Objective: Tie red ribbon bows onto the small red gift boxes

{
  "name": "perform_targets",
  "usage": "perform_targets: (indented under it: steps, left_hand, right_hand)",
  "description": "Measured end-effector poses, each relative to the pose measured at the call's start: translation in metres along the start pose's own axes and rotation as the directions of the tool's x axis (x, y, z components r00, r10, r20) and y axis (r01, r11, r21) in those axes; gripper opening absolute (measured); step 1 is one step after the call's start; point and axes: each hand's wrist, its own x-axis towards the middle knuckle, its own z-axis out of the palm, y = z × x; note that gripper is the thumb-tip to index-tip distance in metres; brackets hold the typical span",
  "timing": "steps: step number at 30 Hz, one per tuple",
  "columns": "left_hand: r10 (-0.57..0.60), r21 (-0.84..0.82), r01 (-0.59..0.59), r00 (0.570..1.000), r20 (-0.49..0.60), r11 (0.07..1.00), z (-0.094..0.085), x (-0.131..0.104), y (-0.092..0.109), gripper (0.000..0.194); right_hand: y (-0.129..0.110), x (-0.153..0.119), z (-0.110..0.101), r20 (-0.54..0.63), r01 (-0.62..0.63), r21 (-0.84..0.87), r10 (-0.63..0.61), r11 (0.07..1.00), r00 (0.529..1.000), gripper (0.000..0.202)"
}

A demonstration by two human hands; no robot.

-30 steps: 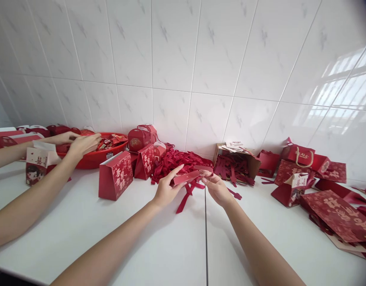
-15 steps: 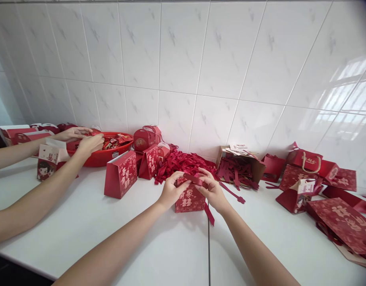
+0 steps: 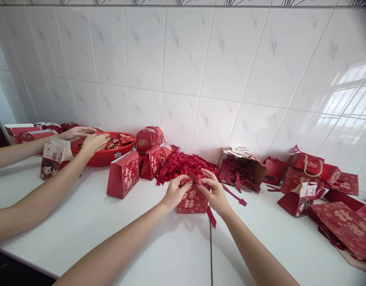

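I pinch the top of a small red gift box (image 3: 192, 201) between my left hand (image 3: 174, 193) and right hand (image 3: 214, 193); it stands on the white counter (image 3: 159, 242). Behind it lie a heap of red ribbons (image 3: 183, 163) and a cardboard box (image 3: 241, 169). A co-worker's hands (image 3: 93, 141) reach into a red basin (image 3: 107, 155). My forearms converge, wrists raised.

4 hands (image 3: 173, 193), 1 red basin (image 3: 105, 157), 1 cardboard box (image 3: 256, 169).

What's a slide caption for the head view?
Left hand and right hand hold a small red box on the white table.
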Motion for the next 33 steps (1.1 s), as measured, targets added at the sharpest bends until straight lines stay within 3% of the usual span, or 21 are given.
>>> perform_targets:
  steps: [5, 11, 23, 27, 29, 33]
  left_hand:
    - [0.005, -0.005, -0.005, 1.000, 0.007, 1.000, 0.000, 0.000, 0.000, 0.022]
    - [0.008, 0.015, -0.009, 1.000, 0.002, 1.000, 0.000, 0.001, 0.000, 0.021]
    - [-0.008, 0.050, 0.008, 1.000, -0.007, 0.999, -0.001, 0.000, 0.002, 0.017]
    - [-0.021, 0.042, 0.021, 1.000, 0.007, 0.999, -0.002, -0.003, 0.003, 0.020]
    - [-0.044, 0.000, 0.044, 0.998, 0.040, 0.999, -0.003, -0.005, 0.002, 0.023]
    - [-0.070, -0.143, 0.077, 0.996, 0.057, 0.987, -0.003, -0.003, 0.002, 0.027]
  right_hand:
    - [-0.004, 0.002, -0.002, 0.007, 0.007, -0.069, -0.007, 0.998, 1.000, 0.011]
    - [-0.004, 0.000, 0.004, -0.090, 0.006, -0.182, -0.023, 0.983, 0.996, 0.010]
    - [-0.005, 0.001, 0.005, -0.134, 0.002, -0.130, -0.020, 0.992, 0.991, 0.004]
    - [-0.006, -0.002, 0.010, -0.198, -0.031, -0.020, 0.027, 0.999, 0.980, 0.026]
    - [-0.005, -0.004, 0.011, -0.193, -0.084, 0.031, 0.088, 0.996, 0.977, 0.032]
    - [-0.001, -0.005, 0.010, -0.133, -0.119, 0.031, 0.122, 0.992, 0.984, 0.021]
